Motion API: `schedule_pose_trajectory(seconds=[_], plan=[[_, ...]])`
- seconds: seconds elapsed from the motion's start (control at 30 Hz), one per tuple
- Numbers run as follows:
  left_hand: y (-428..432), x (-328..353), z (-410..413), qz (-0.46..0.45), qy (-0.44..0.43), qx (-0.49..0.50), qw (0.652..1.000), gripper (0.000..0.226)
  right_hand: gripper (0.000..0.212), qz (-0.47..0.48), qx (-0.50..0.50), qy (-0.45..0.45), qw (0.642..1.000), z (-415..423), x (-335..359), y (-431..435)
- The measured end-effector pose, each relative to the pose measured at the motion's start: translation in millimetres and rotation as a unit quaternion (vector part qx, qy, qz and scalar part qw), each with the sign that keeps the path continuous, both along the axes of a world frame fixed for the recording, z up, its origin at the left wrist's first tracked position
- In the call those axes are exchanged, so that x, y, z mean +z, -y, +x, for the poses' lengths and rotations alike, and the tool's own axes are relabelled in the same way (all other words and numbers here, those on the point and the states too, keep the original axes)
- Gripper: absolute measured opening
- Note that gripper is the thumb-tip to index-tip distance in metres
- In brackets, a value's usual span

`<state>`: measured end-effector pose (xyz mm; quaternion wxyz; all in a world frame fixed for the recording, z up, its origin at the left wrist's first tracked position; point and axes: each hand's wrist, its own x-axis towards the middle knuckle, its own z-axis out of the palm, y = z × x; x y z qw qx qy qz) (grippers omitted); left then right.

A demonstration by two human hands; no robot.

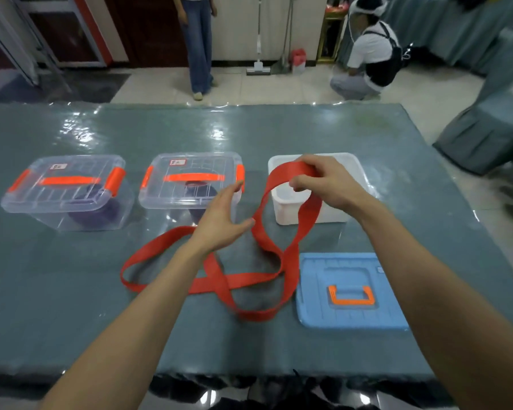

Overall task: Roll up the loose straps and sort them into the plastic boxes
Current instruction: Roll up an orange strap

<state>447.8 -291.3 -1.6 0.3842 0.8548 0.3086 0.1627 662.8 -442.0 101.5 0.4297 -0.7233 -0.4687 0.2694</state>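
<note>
Although two boxes are sitting closed, one red strap point(240, 281) is lying loose on the tabletop point(71, 291) and is waiting for rolling.
Left clear box point(62, 190): it is standing with its lid clipped down by orange latches; a dark purple roll point(98, 214) is showing through the wall, so I am judging this box as finished.
Middle clear box point(190, 182): it is also standing closed with a dark roll point(199, 193) inside, for the same reason.
Left hand point(219, 223): it is hovering with straight, spread fingers and is holding nothing. The thumb is lying just beside the strap, and I cannot tell if it is touching. It is probably preparing to catch the hanging part.
Red strap: most of it is lying in crossing loops between the middle clear box and the blue lid point(317, 291); one loop is rising to the right hand point(329, 184).
Right hand: it is pinching the top of that loop and holding it up above the white box point(282, 202), probably to find an end for starting the roll.
White box: it is standing open, so it is seeming the place meant for this strap.
Blue lid: it is lying flat in front of the white box, put aside so the box is staying open.
</note>
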Motion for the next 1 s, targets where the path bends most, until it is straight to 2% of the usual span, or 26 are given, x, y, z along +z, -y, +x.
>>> schedule_pose_trajectory(seconds=[0.07, 0.2, 0.27, 0.33, 0.37, 0.47, 0.5, 0.57, 0.67, 0.8, 0.9, 0.93, 1.0], plan=[[0, 21, 25, -0.013, 0.004, -0.017, 1.000, 0.083, 0.034, 0.055, 0.003, -0.085, 0.995, 8, 17, 3], [3, 57, 66, 0.007, -0.031, -0.049, 0.998, 0.025, 0.029, 0.116, 0.016, -0.208, 0.971, 26, 54, 5], [4, 74, 83, -0.061, 0.014, -0.024, 0.998, 0.010, 0.034, 0.123, 0.002, -0.226, 0.966, 38, 68, 7], [7, 81, 95, -0.146, 0.077, -0.001, 0.986, 0.008, 0.034, 0.112, -0.027, -0.179, 0.977, 51, 72, 9], [9, 80, 98, -0.141, 0.088, 0.011, 0.986, 0.006, 0.031, 0.105, -0.037, -0.148, 0.983, 57, 71, 11], [26, 58, 99, 0.011, 0.079, 0.108, 0.991, 0.024, 0.031, 0.093, -0.054, -0.133, 0.985, 72, 55, 20], [35, 47, 97, 0.026, 0.089, 0.129, 0.987, 0.027, 0.030, 0.091, -0.058, -0.138, 0.984, 74, 47, 23], [55, 23, 95, -0.020, 0.082, 0.071, 0.994, 0.033, 0.029, 0.093, -0.058, -0.159, 0.981, 73, 36, 31], [84, -5, 99, -0.046, -0.012, -0.052, 0.998, 0.053, 0.035, 0.122, -0.048, -0.215, 0.968, 64, 32, 38], [80, -6, 111, -0.069, 0.027, 0.009, 0.997, 0.025, 0.040, 0.154, -0.019, -0.275, 0.949, 57, 43, 43], [66, 13, 103, -0.084, 0.054, -0.011, 0.995, 0.023, 0.046, 0.194, -0.006, -0.316, 0.929, 62, 53, 45], [61, 22, 99, -0.091, 0.073, -0.015, 0.993, 0.022, 0.045, 0.198, -0.014, -0.309, 0.930, 66, 55, 45], [55, 45, 94, -0.133, 0.134, 0.015, 0.982, 0.016, 0.035, 0.176, -0.055, -0.224, 0.957, 75, 54, 45]])
